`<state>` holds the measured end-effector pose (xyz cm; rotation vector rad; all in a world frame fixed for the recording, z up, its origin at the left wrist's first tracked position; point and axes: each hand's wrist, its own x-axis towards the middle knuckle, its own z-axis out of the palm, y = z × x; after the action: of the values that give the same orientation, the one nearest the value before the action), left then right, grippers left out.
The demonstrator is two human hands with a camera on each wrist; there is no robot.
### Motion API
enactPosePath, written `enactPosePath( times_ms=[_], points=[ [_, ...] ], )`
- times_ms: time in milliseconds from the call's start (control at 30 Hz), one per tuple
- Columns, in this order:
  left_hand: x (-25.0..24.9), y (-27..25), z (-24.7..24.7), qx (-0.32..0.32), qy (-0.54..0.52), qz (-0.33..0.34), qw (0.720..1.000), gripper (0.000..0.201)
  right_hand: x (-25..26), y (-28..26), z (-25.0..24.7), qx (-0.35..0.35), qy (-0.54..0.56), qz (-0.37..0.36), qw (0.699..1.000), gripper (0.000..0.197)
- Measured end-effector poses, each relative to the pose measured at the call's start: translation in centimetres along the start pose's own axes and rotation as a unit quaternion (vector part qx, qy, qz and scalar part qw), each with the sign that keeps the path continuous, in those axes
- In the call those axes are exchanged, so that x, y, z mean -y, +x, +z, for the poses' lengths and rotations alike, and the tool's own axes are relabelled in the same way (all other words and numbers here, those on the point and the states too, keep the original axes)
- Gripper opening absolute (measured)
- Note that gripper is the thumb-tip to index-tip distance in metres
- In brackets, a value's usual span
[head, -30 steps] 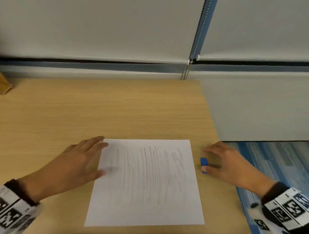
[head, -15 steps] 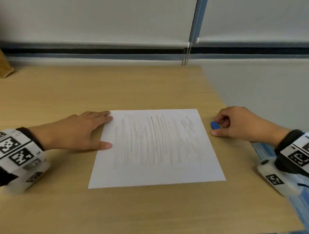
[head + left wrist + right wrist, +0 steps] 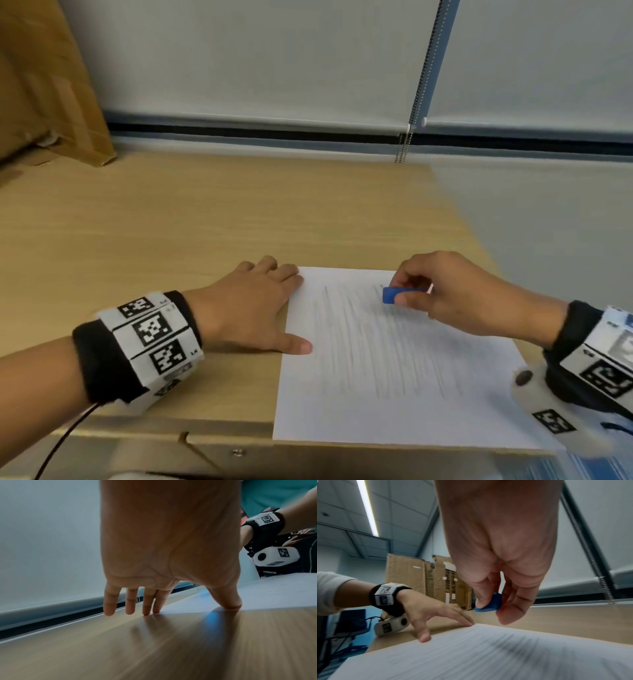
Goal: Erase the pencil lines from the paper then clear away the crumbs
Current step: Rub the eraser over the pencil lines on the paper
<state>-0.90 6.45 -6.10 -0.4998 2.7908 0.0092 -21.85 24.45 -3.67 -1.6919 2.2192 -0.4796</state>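
pinching blue eraser (image 3: 394,295) in right hand (image 3: 455,291), flat left hand (image 3: 250,308) pressing paper (image 3: 394,377) edge

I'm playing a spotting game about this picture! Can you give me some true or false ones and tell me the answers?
1. The right hand pinches a blue eraser. True.
2. The eraser is red. False: blue.
3. The left hand lies flat at the left edge of the paper. True.
4. The paper is already blank. False: pencil lines still cover it.
5. The left hand holds a pencil. False: it holds nothing.
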Motion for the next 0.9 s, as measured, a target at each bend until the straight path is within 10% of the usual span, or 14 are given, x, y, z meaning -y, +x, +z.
enactPosePath(
  times_ms=[900],
  points=[
    [0.4, 0.9, -0.5, 0.075, 0.039, 0.006, 0.996, 0.123, 3.2, 9.1, 3.0, 0.153, -0.13, -0.104, 0.974, 0.018]
  ],
)
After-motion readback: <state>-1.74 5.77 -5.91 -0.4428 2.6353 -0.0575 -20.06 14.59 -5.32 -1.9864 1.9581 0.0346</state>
